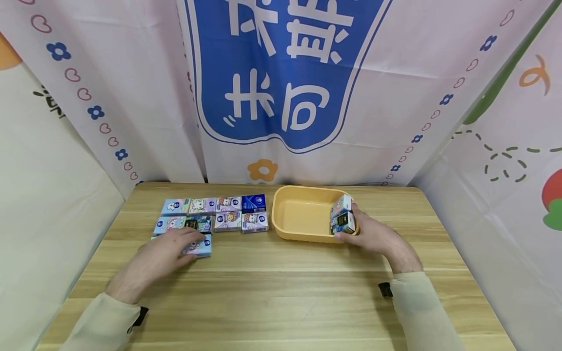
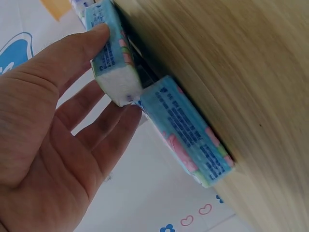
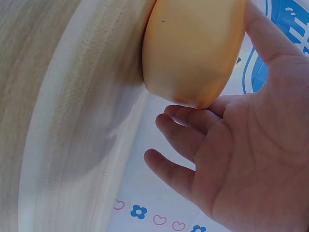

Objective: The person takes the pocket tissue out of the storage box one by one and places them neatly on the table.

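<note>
My left hand (image 1: 164,251) is over the near end of a group of small tissue packs on the left. It pinches a light-blue tissue pack (image 2: 104,41), thumb on one face and fingertips at the other side. Another light-blue pack (image 2: 186,130) lies right beside it in the left wrist view. My right hand (image 1: 373,234) grips the right end of a yellow plastic basket (image 1: 303,237), its thumb at the near rim and other fingers around the outer end wall. Inside that end stand a light-blue pack (image 1: 341,205) and a dark floral pack (image 1: 342,223).
More packs lie in rows left of the basket, among them a dark-blue pack (image 1: 253,203), a purple pack (image 1: 255,222) and a dark floral pack (image 1: 199,223). A printed curtain (image 1: 167,97) hangs behind the wooden table (image 1: 272,297).
</note>
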The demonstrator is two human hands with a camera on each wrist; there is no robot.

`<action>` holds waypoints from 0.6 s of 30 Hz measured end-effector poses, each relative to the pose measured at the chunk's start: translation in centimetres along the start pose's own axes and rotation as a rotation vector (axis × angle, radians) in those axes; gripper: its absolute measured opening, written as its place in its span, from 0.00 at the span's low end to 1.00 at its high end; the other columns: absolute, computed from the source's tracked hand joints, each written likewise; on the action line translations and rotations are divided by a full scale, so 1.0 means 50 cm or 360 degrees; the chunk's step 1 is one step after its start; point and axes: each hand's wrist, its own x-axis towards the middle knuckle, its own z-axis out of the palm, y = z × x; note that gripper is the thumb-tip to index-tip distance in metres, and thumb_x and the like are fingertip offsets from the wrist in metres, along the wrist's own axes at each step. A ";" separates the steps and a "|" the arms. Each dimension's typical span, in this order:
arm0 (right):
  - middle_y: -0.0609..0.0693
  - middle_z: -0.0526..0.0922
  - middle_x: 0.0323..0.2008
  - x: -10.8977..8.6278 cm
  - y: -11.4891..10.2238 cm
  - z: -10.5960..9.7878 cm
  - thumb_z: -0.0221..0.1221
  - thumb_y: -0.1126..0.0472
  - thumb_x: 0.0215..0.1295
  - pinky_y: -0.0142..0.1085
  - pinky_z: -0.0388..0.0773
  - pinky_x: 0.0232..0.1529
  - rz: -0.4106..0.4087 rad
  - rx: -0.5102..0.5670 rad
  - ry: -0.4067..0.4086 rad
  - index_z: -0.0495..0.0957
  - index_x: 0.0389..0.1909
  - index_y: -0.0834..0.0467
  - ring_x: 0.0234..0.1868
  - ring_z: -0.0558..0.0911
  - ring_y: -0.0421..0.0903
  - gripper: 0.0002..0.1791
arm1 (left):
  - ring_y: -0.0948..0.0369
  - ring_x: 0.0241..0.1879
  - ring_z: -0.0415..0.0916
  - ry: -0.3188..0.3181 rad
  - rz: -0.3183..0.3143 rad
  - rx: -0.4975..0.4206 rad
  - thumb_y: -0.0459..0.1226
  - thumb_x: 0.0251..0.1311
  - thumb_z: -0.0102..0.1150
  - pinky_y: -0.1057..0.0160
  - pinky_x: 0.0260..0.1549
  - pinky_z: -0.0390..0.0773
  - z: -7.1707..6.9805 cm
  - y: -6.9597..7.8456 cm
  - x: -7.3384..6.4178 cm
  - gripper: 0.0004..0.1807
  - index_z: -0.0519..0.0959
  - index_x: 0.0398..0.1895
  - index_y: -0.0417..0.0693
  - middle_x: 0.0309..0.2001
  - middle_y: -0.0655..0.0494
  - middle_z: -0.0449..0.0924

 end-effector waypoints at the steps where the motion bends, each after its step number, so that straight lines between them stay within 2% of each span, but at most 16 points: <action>1: 0.76 0.53 0.93 0.000 0.000 0.000 0.64 0.22 0.80 0.77 0.70 0.87 -0.0002 0.0000 0.0001 0.32 0.98 0.63 0.88 0.69 0.80 0.74 | 0.35 0.66 0.90 0.0009 0.0001 0.0024 0.38 0.70 0.83 0.27 0.66 0.90 0.000 -0.002 -0.001 0.24 0.90 0.68 0.47 0.70 0.37 0.90; 5: 0.77 0.53 0.93 0.001 0.000 0.000 0.65 0.23 0.80 0.77 0.70 0.87 -0.0016 0.0013 0.0003 0.32 0.97 0.64 0.88 0.70 0.79 0.74 | 0.35 0.66 0.89 0.0048 0.0010 0.0115 0.38 0.67 0.86 0.25 0.66 0.89 0.003 -0.007 -0.002 0.24 0.92 0.65 0.50 0.68 0.39 0.91; 10: 0.78 0.52 0.93 0.005 0.001 0.000 0.67 0.24 0.80 0.75 0.69 0.88 -0.0039 0.0030 0.0004 0.32 0.96 0.67 0.87 0.70 0.79 0.75 | 0.35 0.66 0.89 0.0057 0.0005 0.0137 0.37 0.67 0.86 0.22 0.70 0.86 0.004 -0.011 -0.001 0.22 0.93 0.63 0.51 0.67 0.40 0.92; 18: 0.78 0.51 0.93 0.002 -0.001 0.001 0.66 0.23 0.79 0.75 0.69 0.88 -0.0018 0.0017 0.0008 0.32 0.97 0.67 0.87 0.70 0.79 0.76 | 0.37 0.63 0.91 0.0051 -0.0012 0.0130 0.37 0.66 0.86 0.28 0.63 0.92 0.003 -0.010 0.001 0.23 0.92 0.64 0.50 0.65 0.41 0.92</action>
